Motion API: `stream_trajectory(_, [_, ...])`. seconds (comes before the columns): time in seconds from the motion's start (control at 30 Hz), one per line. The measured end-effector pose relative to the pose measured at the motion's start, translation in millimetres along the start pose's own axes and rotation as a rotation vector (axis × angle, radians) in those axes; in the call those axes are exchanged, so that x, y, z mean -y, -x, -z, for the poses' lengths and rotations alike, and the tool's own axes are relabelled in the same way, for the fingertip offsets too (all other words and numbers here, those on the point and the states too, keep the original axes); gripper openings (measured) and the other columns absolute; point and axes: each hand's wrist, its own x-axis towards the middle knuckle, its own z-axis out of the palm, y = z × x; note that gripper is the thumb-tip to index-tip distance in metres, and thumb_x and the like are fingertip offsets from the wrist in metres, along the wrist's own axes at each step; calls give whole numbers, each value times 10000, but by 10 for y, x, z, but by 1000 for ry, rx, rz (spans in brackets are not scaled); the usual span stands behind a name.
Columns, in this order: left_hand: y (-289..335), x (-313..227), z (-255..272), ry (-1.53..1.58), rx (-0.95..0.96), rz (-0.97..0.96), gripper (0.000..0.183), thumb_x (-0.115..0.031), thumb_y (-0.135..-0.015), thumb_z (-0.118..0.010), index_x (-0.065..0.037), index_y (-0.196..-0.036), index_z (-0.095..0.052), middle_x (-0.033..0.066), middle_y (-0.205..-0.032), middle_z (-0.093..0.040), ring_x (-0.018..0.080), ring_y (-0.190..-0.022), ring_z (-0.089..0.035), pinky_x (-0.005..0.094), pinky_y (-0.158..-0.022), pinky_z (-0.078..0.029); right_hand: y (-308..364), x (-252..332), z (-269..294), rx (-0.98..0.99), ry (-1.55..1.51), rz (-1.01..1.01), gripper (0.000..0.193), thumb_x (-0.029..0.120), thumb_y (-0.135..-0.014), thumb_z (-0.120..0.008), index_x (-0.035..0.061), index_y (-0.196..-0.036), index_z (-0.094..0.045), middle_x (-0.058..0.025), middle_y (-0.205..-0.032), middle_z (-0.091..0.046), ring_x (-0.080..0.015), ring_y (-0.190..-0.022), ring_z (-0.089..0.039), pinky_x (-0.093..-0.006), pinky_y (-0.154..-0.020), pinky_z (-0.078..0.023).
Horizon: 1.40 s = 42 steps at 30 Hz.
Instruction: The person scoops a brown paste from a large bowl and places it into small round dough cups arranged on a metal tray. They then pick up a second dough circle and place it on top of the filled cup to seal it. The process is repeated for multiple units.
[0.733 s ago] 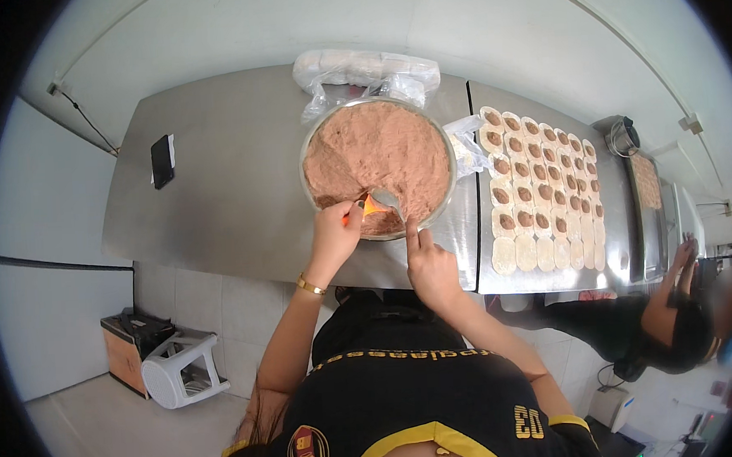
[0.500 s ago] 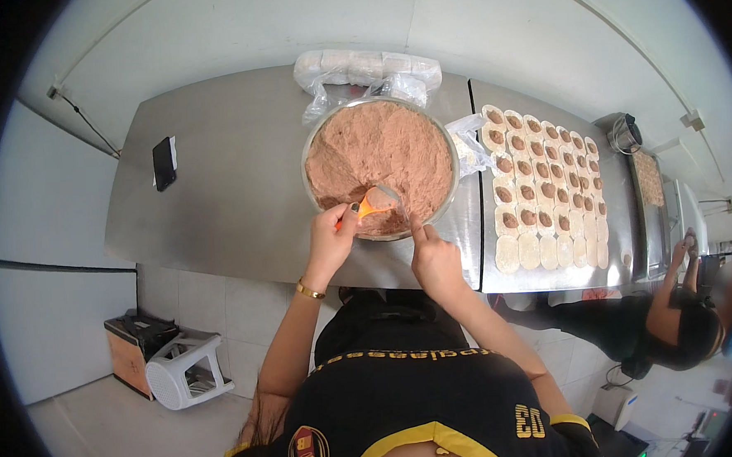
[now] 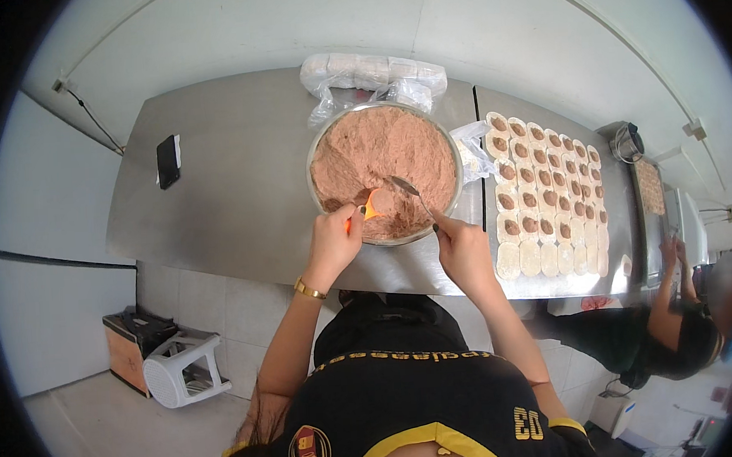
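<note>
My left hand point(image 3: 335, 243) grips the handle of an orange measuring scoop point(image 3: 371, 207), which is filled with ground meat mixture and held over the near part of a big metal bowl point(image 3: 460, 174). Closed round the handle of a metal spoon point(image 3: 406, 185), my right hand point(image 3: 466, 252) is at the bowl's near right rim. The spoon's head lies over the meat mixture point(image 3: 378, 145), beyond and to the right of the scoop and apart from it. A hollow is dug into the mixture around the scoop.
Rows of pale oval wrappers point(image 3: 530, 260) cover the right table, most topped with meat. Behind the bowl lies a plastic-wrapped stack of wrappers point(image 3: 372, 68). A phone point(image 3: 166, 163) rests on the left of the steel table point(image 3: 231, 178). Another person point(image 3: 665, 320) stands at far right.
The spoon's head has moved off the scoop's top to the far right of it. My right hand has shifted to the right. My left hand still holds the filled scoop over the bowl.
</note>
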Motion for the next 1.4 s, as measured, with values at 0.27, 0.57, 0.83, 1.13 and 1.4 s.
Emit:
stream_trajectory(0.27, [-20,173,-29,473,56,404,256,-141,-896,-520,30,-709,-551,39,-558,-522,95,-510,-474,262,-485,-368,287,-19,-245,-118,386,259,571,-33,-690,-539,85,-1248,-541,-58,-681,-471,-200,-476,-540,-327,-449,-456])
stream_trajectory(0.57, [-18,104,79,550,119,438,271,-152,-914,-507,30,-721,-564,-14,-582,-497,45,-547,-424,227,-497,-348,230,-102,-277,-195,357,279,646,-48,-676,-562,94,-1302,-490,-46,-688,-460,-183,-481,-530,-316,-428,-452])
stream_trajectory(0.83, [-13,-15,159,321,92,169,271,-160,-911,-521,34,-723,-537,17,-543,-480,53,-519,-405,254,-477,-342,151,-59,-412,-109,277,180,527,-41,-725,-547,78,-1237,-535,-103,-747,-552,-263,-547,-586,-351,-469,-479])
stream_trajectory(1.13, [-76,-51,162,54,-9,49,176,-109,-852,-555,16,-730,-541,161,-583,-538,262,-490,-546,343,-474,-397,17,-40,-133,-90,88,56,336,-6,-761,-580,60,-1086,-635,-129,-719,-611,-302,-600,-603,-381,-526,-466])
stream_trajectory(1.4, [-125,-96,83,-101,-38,-60,131,-80,-828,-553,-2,-725,-527,183,-623,-566,357,-563,-574,413,-497,-430,83,61,-244,-71,266,66,375,5,-757,-548,69,-1123,-601,-107,-721,-591,-293,-549,-599,-391,-483,-478])
